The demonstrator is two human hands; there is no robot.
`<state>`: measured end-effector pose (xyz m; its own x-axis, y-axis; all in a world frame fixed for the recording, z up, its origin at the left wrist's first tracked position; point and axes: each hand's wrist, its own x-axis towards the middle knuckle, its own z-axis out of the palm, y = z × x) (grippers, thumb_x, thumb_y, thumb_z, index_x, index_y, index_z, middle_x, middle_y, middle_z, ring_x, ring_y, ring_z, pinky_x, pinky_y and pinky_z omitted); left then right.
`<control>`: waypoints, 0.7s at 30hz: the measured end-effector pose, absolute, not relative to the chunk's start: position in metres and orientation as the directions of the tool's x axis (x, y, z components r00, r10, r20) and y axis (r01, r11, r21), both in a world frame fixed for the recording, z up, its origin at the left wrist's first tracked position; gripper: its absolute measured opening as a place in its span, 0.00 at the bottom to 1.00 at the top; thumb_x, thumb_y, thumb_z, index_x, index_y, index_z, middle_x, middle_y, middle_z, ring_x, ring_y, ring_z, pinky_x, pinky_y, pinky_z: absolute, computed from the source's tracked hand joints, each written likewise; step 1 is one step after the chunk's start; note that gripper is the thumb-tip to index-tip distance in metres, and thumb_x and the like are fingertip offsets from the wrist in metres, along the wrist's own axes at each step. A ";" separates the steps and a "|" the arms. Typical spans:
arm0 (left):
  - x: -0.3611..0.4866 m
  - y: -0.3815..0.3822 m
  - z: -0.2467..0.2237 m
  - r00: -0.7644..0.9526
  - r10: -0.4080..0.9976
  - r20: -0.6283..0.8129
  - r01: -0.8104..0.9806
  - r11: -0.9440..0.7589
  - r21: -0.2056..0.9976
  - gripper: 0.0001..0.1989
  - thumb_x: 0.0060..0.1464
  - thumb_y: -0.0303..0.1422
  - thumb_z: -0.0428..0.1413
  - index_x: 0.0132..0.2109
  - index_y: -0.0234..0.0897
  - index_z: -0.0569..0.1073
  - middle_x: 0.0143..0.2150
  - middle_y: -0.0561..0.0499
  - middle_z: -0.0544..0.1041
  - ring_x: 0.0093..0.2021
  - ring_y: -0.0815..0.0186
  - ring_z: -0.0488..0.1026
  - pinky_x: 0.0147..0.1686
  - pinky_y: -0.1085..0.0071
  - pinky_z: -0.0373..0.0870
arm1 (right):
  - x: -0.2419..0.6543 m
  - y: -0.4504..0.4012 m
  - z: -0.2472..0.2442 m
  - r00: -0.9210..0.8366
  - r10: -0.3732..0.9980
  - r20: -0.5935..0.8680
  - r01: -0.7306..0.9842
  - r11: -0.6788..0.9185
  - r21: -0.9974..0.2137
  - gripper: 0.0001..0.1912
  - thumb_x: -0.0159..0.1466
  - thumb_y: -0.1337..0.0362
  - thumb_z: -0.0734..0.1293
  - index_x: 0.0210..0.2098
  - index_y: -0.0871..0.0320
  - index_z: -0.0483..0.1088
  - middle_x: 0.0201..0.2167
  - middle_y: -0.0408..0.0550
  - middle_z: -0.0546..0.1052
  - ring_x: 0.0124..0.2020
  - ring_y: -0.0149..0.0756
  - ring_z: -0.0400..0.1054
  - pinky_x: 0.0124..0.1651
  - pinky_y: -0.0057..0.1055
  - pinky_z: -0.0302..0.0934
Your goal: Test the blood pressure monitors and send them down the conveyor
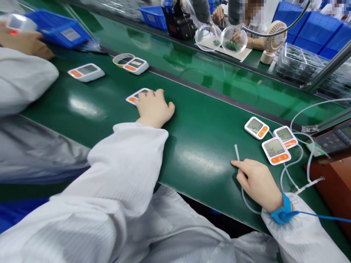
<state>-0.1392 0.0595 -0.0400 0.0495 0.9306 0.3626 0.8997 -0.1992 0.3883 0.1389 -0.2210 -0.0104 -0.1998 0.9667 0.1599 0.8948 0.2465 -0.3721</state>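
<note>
My left hand [153, 107] lies over a white monitor [132, 99] with orange buttons, fingers spread and thumb out to the side. It covers much of the device. My right hand [255, 180], with a blue strap [283, 210] at the wrist, has a thin white tube [236, 151] at its thumb and index finger. The tube's free end points up past the fingertip; its lower part curves beneath the hand. Beyond that hand are three more monitors: one with a lit screen [255, 126], another partly overlapped [283, 135], and the nearest [274, 148].
Two monitors, one at left [86, 72] and one [137, 65] beside a tape roll [117, 60], lie farther back. A co-worker's hand [30, 44] holds a device near a blue bin [59, 31]. Tubing loops at right by a brown box [334, 182]. A fan [274, 36] stands across the bench.
</note>
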 end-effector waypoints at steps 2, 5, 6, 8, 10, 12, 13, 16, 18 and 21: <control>-0.117 0.039 -0.037 0.179 0.906 0.383 0.903 -0.306 0.302 0.28 0.54 0.44 0.50 0.57 0.33 0.70 0.55 0.32 0.72 0.59 0.36 0.61 0.54 0.40 0.55 | 0.140 -0.221 -0.012 -0.144 0.961 0.235 0.868 0.236 -0.436 0.13 0.70 0.68 0.60 0.44 0.58 0.76 0.34 0.48 0.78 0.35 0.38 0.73 0.41 0.32 0.65; -0.083 0.006 -0.030 0.367 0.865 0.342 0.857 -0.457 0.237 0.24 0.58 0.40 0.49 0.58 0.34 0.70 0.55 0.34 0.73 0.58 0.41 0.64 0.55 0.44 0.58 | 0.142 -0.221 -0.013 -0.080 0.954 0.289 0.854 0.215 -0.473 0.14 0.72 0.57 0.63 0.35 0.57 0.75 0.29 0.46 0.77 0.31 0.36 0.72 0.37 0.30 0.63; -0.075 -0.003 -0.029 0.402 0.846 0.351 0.835 -0.496 0.238 0.23 0.58 0.40 0.50 0.58 0.35 0.70 0.57 0.35 0.71 0.59 0.41 0.63 0.56 0.45 0.58 | 0.142 -0.221 -0.013 -0.065 0.955 0.291 0.856 0.203 -0.476 0.17 0.73 0.55 0.63 0.32 0.57 0.74 0.26 0.45 0.75 0.29 0.35 0.71 0.34 0.29 0.61; -0.062 -0.011 -0.028 0.472 0.798 0.374 0.781 -0.576 0.241 0.24 0.58 0.40 0.51 0.59 0.37 0.69 0.62 0.36 0.68 0.63 0.42 0.60 0.59 0.45 0.56 | 0.143 -0.221 -0.011 -0.032 0.955 0.293 0.862 0.175 -0.476 0.18 0.74 0.53 0.61 0.33 0.57 0.74 0.23 0.43 0.73 0.26 0.34 0.70 0.31 0.29 0.59; -0.054 -0.010 -0.030 0.567 0.742 0.357 0.706 -0.661 0.253 0.26 0.58 0.41 0.53 0.62 0.38 0.67 0.65 0.38 0.65 0.64 0.44 0.60 0.61 0.48 0.57 | 0.143 -0.221 -0.010 -0.001 0.958 0.285 0.872 0.141 -0.469 0.17 0.75 0.55 0.58 0.45 0.57 0.74 0.23 0.42 0.73 0.25 0.34 0.70 0.30 0.29 0.60; -0.046 -0.004 -0.034 0.632 0.703 0.327 0.645 -0.711 0.282 0.27 0.58 0.41 0.53 0.63 0.38 0.66 0.65 0.38 0.64 0.61 0.48 0.64 0.60 0.52 0.61 | 0.141 -0.220 -0.009 0.028 0.963 0.267 0.878 0.104 -0.467 0.20 0.76 0.58 0.54 0.60 0.59 0.67 0.24 0.43 0.74 0.25 0.35 0.70 0.31 0.29 0.63; -0.041 -0.001 -0.036 0.636 0.700 0.325 0.634 -0.714 0.297 0.28 0.58 0.41 0.53 0.63 0.37 0.66 0.64 0.37 0.64 0.59 0.49 0.66 0.58 0.54 0.63 | 0.140 -0.220 -0.010 0.041 0.965 0.259 0.877 0.089 -0.471 0.22 0.76 0.60 0.53 0.65 0.60 0.62 0.26 0.44 0.75 0.25 0.36 0.71 0.31 0.29 0.64; -0.020 0.009 -0.039 0.584 0.726 0.362 0.653 -0.685 0.322 0.28 0.55 0.44 0.57 0.59 0.33 0.69 0.58 0.35 0.67 0.56 0.48 0.66 0.57 0.55 0.65 | 0.139 -0.218 -0.011 0.065 0.959 0.277 0.859 0.088 -0.505 0.25 0.74 0.65 0.51 0.69 0.62 0.55 0.34 0.49 0.79 0.28 0.37 0.73 0.34 0.32 0.68; -0.005 0.016 -0.039 0.577 0.733 0.361 0.648 -0.679 0.345 0.30 0.53 0.44 0.59 0.59 0.32 0.68 0.56 0.35 0.69 0.57 0.46 0.65 0.57 0.53 0.64 | 0.140 -0.218 -0.012 0.035 0.946 0.321 0.846 0.143 -0.514 0.24 0.72 0.69 0.51 0.65 0.63 0.60 0.43 0.54 0.78 0.33 0.38 0.74 0.39 0.35 0.70; 0.011 0.022 -0.038 0.568 0.748 0.344 0.585 -0.661 0.471 0.31 0.53 0.44 0.60 0.58 0.31 0.68 0.54 0.36 0.72 0.56 0.48 0.67 0.57 0.54 0.64 | 0.144 -0.217 -0.010 0.023 0.915 0.402 0.842 0.198 -0.501 0.21 0.71 0.71 0.52 0.56 0.60 0.70 0.48 0.54 0.77 0.43 0.40 0.74 0.48 0.37 0.69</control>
